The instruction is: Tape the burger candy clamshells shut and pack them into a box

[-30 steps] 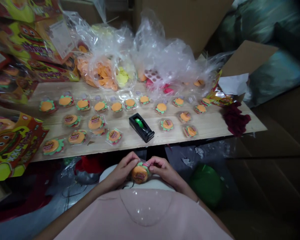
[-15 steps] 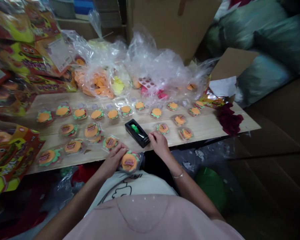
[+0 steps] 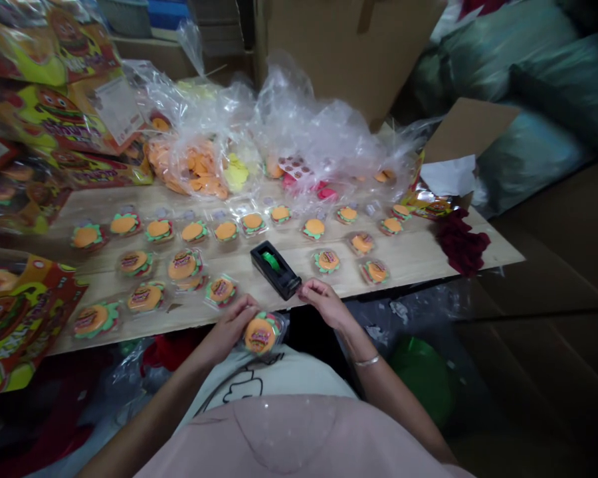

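Observation:
My left hand [image 3: 232,326] is closed on the edge of a clear plastic burger pack [image 3: 260,334], held just off the table's front edge. Inside the pack is an orange-topped burger with a green ruffle and a printed label. My right hand [image 3: 323,302] is pinched at the near, cutting end of a black tape dispenser [image 3: 275,269], which carries a green roll. Whatever is between those fingertips is too small to make out. Another burger pack [image 3: 222,290] lies on the table close to my left hand.
Rows of burger packs [image 3: 194,231] cover the wooden table [image 3: 408,257]. Clear bags of orange pieces [image 3: 199,166] stand along the back. Printed cartons [image 3: 54,119] are stacked at left; a dark red cloth [image 3: 462,242] lies at right. A green stool [image 3: 421,378] sits below.
My right hand has shifted slightly towards me at the dispenser's near end, its fingertips now lower. My left hand still holds the burger pack, tilted a little differently.

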{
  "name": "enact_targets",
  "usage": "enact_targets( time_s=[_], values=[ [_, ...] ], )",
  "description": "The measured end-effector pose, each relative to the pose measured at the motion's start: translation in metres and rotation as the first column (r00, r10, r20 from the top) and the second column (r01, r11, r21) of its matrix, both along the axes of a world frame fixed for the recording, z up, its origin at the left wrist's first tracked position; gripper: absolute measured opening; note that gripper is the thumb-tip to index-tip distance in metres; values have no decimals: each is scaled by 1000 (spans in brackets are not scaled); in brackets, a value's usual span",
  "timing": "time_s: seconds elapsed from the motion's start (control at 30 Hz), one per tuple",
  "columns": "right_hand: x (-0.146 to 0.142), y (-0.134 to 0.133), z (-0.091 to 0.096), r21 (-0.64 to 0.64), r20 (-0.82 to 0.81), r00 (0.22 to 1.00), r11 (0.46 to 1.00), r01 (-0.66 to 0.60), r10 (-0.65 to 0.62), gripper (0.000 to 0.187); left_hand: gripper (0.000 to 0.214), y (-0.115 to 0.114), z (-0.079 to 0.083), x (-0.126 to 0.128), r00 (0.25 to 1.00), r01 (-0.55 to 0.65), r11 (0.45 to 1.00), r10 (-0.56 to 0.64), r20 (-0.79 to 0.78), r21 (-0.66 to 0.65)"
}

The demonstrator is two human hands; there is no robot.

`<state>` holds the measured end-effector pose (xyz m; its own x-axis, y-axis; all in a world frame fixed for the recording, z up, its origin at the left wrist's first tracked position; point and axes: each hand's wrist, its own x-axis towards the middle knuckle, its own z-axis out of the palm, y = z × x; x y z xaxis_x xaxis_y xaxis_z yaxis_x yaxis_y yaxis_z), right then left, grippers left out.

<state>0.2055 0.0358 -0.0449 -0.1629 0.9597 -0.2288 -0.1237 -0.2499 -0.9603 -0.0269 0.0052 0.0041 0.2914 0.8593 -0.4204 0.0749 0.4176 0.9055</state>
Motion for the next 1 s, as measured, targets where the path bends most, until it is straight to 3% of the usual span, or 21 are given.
enact_targets(
  time_s=[0.1,0.2,0.3,0.37,0.43,0.53,0.6,0.67,0.77,0.87,0.93,1.0],
  values=[
    [-1,-6,-16,80,131,991,996,25,-36,29,25,6,4,2,999,1,1000,0,35,-16],
    [-3,-8,-15,129,260,964,991,28,-61,30,26,8,13,4,998,28,999,-27,55,-19],
    [0,-13,9,72,131,972,976,-204,193,31,27,5,24,7,995,93,996,-93,30,3],
    [2,-15,31,111,43,904,897,-428,426,31,27,4,30,9,991,130,991,-130,8,11],
    [0,-13,50,189,86,810,788,-585,580,32,28,2,32,13,989,149,989,-149,-3,15],
    [-8,-6,67,240,268,704,662,-710,658,30,28,1,33,17,985,170,985,-170,-6,29],
    [-13,-1,70,254,427,668,628,-735,609,26,27,-1,32,18,983,182,983,-181,-12,40],
    [-13,1,70,258,562,658,650,-715,501,20,27,-3,32,18,985,172,984,-172,-17,51],
    [-6,-3,68,247,606,725,789,-562,326,15,26,-6,34,14,990,140,988,-139,-16,68],
    [3,-16,71,246,515,840,910,-334,169,16,24,-6,37,14,991,133,988,-132,-20,79],
    [3,-28,77,259,469,875,929,-266,120,17,24,-5,39,16,990,139,986,-136,-29,88],
    [-2,-39,83,286,470,875,917,-278,119,14,23,-4,40,20,989,145,984,-142,-40,103]
  ],
)
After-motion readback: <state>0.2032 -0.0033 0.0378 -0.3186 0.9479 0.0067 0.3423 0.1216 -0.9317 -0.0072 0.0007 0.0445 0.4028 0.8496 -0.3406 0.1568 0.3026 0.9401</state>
